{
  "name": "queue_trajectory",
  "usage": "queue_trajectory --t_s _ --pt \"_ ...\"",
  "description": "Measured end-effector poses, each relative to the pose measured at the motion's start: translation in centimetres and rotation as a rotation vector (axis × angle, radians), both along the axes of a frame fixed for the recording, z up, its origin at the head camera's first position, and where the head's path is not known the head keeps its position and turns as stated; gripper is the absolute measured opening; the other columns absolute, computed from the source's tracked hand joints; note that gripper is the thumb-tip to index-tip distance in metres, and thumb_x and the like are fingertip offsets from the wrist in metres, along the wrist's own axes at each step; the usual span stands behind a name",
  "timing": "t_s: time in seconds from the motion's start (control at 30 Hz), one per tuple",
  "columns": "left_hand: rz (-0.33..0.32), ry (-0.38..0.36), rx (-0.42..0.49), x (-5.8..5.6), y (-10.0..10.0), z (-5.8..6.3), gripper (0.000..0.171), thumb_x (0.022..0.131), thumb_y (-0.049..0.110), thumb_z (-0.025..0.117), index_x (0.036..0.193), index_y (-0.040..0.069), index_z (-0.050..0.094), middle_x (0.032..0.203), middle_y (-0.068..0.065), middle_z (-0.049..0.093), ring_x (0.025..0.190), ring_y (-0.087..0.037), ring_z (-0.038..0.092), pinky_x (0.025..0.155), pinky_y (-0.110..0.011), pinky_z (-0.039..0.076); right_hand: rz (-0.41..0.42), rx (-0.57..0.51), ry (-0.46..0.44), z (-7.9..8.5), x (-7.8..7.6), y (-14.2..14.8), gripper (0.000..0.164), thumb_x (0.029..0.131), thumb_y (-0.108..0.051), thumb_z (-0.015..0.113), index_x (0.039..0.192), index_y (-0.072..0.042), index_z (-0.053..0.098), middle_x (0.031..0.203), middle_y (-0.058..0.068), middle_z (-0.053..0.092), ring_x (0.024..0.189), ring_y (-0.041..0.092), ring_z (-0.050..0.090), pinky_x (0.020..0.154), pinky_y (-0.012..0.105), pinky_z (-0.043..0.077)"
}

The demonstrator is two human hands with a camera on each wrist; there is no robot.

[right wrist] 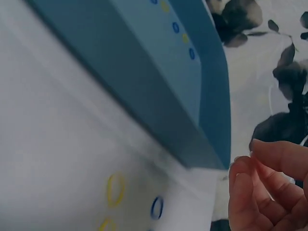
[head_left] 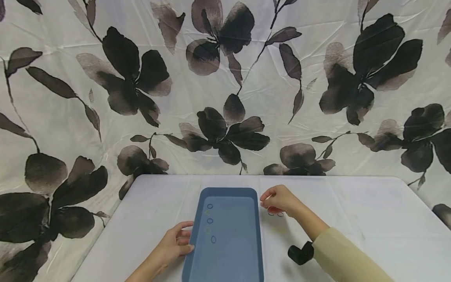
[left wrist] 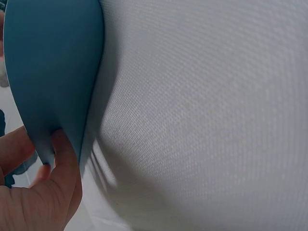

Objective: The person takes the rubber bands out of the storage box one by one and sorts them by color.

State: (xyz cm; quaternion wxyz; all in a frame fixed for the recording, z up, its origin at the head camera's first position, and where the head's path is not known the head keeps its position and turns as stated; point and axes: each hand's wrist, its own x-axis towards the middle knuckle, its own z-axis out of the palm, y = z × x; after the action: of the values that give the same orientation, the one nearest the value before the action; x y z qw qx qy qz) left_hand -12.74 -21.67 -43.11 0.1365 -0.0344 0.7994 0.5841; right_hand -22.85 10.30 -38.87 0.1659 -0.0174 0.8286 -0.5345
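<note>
A long blue tray (head_left: 232, 254) lies on the white table. In its left part is a column of small rings, with a blue ring (head_left: 210, 221) among yellow ones. My left hand (head_left: 172, 244) grips the tray's left rim; in the left wrist view its thumb and fingers (left wrist: 65, 163) pinch the tray wall. My right hand (head_left: 280, 200) hovers just beyond the tray's right edge, fingers loosely bent, and nothing shows between its fingertips (right wrist: 243, 180). Below it on the table lie a blue ring (right wrist: 157, 208) and a yellow ring (right wrist: 115, 189), with others close by.
The table (head_left: 370, 219) extends on both sides of the tray. Behind it hangs a white cloth (head_left: 289, 23) with dark flower prints. A black device (head_left: 301, 252) sits at the right wrist, by the sleeve cuff.
</note>
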Motion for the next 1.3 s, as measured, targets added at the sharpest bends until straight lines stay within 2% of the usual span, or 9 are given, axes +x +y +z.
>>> queue_trajectory --t_s 0.4,0.5,0.67,0.8,0.97,1.3 --pt "0.015 -0.010 0.006 -0.1 0.0 -0.2 0.069 0.074 -0.014 0.065 0.135 -0.008 0.034 0.111 -0.023 0.053 0.094 -0.028 0.061 0.077 -0.038 0.054 0.062 -0.022 0.034 0.3 -0.8 -5.5 0.014 0.074 0.003 0.070 0.088 0.006 0.067 0.060 0.002 0.054 0.050 0.011 0.050 0.050 0.026 0.052" --pt "0.018 -0.010 0.005 -0.1 -0.1 -0.1 0.070 0.074 -0.014 0.065 0.136 -0.008 0.034 0.112 -0.023 0.053 0.094 -0.028 0.061 0.076 -0.038 0.054 0.109 -0.056 0.063 -0.3 -1.0 -6.6 0.017 0.075 0.002 0.069 0.091 0.008 0.066 0.061 0.002 0.055 0.052 0.011 0.051 0.053 0.028 0.052" --pt "0.022 -0.007 0.001 -0.2 -0.1 -0.1 0.070 0.073 -0.014 0.065 0.136 -0.008 0.034 0.112 -0.023 0.053 0.093 -0.027 0.061 0.076 -0.038 0.053 0.159 -0.113 0.170 -2.4 -1.1 -8.7 0.018 0.076 0.002 0.068 0.093 0.008 0.065 0.061 0.001 0.055 0.055 0.012 0.054 0.055 0.027 0.051" --pt "0.021 -0.012 -0.004 -0.2 -0.1 -0.1 0.069 0.074 -0.014 0.065 0.135 -0.008 0.035 0.111 -0.022 0.053 0.093 -0.027 0.061 0.076 -0.038 0.053 0.155 -0.102 0.210 -4.0 -0.9 -10.4 0.016 0.076 0.001 0.070 0.092 0.005 0.067 0.059 0.000 0.056 0.052 0.012 0.053 0.052 0.027 0.049" --pt "0.014 -0.013 0.003 -0.1 -0.1 -0.1 0.069 0.074 -0.013 0.065 0.136 -0.008 0.034 0.112 -0.023 0.053 0.094 -0.027 0.061 0.076 -0.038 0.053 0.134 -0.116 0.225 -5.2 -1.0 -11.8 0.016 0.076 0.002 0.069 0.091 0.005 0.068 0.056 0.000 0.054 0.048 0.011 0.047 0.047 0.024 0.043" --pt "-0.015 0.000 0.006 -0.1 -0.1 -0.1 0.068 0.074 -0.012 0.065 0.135 -0.008 0.035 0.112 -0.024 0.052 0.094 -0.027 0.061 0.077 -0.039 0.053 -0.029 -0.086 0.322 -6.4 -1.4 -13.5 0.010 0.074 0.002 0.072 0.084 0.003 0.070 0.059 0.002 0.060 0.048 0.008 0.049 0.045 0.022 0.041"
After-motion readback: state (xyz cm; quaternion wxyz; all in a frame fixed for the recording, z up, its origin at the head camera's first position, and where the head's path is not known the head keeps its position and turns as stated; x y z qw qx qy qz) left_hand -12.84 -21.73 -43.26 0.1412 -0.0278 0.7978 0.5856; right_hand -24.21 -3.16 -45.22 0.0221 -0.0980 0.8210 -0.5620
